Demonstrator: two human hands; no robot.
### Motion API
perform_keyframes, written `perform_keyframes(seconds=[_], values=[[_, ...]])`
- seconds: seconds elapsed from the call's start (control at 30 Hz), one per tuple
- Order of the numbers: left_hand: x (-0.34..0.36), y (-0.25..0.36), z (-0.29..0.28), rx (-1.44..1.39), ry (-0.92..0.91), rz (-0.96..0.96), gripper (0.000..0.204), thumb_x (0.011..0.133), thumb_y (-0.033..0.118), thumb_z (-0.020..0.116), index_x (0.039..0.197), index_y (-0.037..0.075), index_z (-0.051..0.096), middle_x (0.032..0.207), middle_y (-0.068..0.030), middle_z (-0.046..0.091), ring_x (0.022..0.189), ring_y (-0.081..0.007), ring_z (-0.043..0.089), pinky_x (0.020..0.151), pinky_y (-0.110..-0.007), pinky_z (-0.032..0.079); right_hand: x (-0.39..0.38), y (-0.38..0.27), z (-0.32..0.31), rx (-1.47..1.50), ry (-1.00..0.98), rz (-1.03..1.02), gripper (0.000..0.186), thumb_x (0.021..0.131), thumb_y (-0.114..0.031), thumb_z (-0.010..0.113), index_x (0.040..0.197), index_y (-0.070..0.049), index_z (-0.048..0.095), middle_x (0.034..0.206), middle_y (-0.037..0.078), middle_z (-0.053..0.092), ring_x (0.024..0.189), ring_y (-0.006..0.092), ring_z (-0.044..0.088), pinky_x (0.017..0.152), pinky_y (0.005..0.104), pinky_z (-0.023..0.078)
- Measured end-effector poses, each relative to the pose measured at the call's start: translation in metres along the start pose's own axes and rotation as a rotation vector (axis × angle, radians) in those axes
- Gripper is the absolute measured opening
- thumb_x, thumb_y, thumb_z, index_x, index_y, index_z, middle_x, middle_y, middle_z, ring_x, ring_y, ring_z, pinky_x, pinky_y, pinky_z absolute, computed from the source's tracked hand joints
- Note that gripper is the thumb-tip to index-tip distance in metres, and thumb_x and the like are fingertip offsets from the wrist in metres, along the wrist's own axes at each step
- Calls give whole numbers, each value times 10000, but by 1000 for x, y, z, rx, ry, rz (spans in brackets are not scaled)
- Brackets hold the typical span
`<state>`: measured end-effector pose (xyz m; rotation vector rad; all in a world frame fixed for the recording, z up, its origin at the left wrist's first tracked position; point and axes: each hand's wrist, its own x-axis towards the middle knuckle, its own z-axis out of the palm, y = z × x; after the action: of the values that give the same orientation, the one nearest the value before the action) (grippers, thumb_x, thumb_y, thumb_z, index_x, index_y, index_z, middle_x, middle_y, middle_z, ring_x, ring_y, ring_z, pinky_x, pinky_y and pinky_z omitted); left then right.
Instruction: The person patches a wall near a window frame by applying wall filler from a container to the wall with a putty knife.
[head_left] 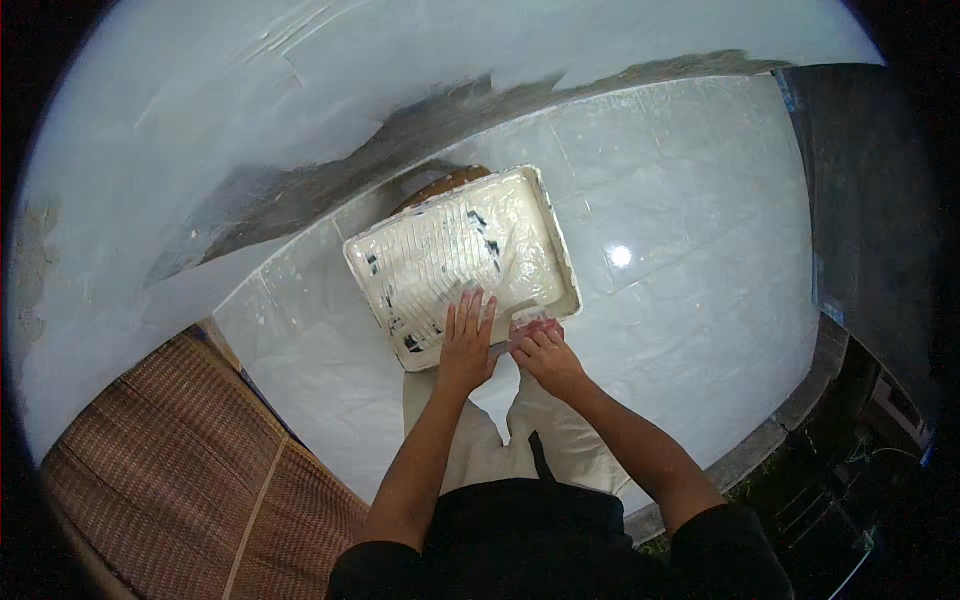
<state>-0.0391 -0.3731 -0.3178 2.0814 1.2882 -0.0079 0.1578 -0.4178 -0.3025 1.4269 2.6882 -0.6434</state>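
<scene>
A paint tray (562, 243) lies in front of my legs, coated in cream-white paint. Its ribbed slope is to the left, with dark patches showing through, and the wetter, deeper paint is to the right. My right hand (548, 362) is closed around a paintbrush (535, 326) at the tray's near right corner. The brush has a reddish body and whitish, paint-covered bristles that point toward the tray. My left hand (468, 350) reaches over the near rim with fingers stretched out above the ribbed part. Its thumb is close to the brush, and whether they touch is unclear.
A pale wall (300, 90) with a bare grey strip along its base rises beyond the tray. Glossy light floor tiles (690, 230) surround it. A brown rounded object (440, 186) shows behind the tray. A woven brown mat (170, 450) is at lower left; a raised kerb (790, 420) borders the right.
</scene>
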Motion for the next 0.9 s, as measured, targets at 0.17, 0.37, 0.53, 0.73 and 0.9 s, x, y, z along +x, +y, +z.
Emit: perform_keyframes(seconds=[0.17,0.37,0.53,0.73,0.9], values=[[4,-4,9,23,70,26,989,694,173,796,1493,45,228,1559,-196,199,1456,-387,163,1175,-536,159,-3,-5,6,-1,-18,-5,205,817,-189,578,994,-107,641,992,37,584,938,221,560,834,374,456],[6,-4,8,4,63,29,1002,687,167,794,1496,34,219,1571,-199,183,1465,-385,145,1178,-530,152,-6,-12,7,-10,19,7,248,814,-187,574,1031,-85,640,936,41,564,909,216,556,824,380,457],[9,-6,8,-15,73,40,1019,684,180,797,1499,21,206,1578,-202,167,1472,-374,130,1183,-523,135,-15,-27,10,3,-88,85,263,837,-178,549,1075,-113,640,1037,33,600,950,226,570,861,392,449],[6,-7,6,37,53,62,1021,704,220,799,1503,9,200,1583,-200,151,1479,-363,104,1189,-515,123,-26,-54,-11,173,151,152,233,790,-122,578,1006,-82,656,929,67,604,888,259,589,810,431,456],[-3,-6,-5,30,-25,96,1015,717,251,803,1498,-2,206,1584,-202,144,1480,-360,97,1192,-510,114,-30,-56,-16,767,472,873,120,747,39,625,806,-43,561,877,65,608,781,249,596,713,339,463]])
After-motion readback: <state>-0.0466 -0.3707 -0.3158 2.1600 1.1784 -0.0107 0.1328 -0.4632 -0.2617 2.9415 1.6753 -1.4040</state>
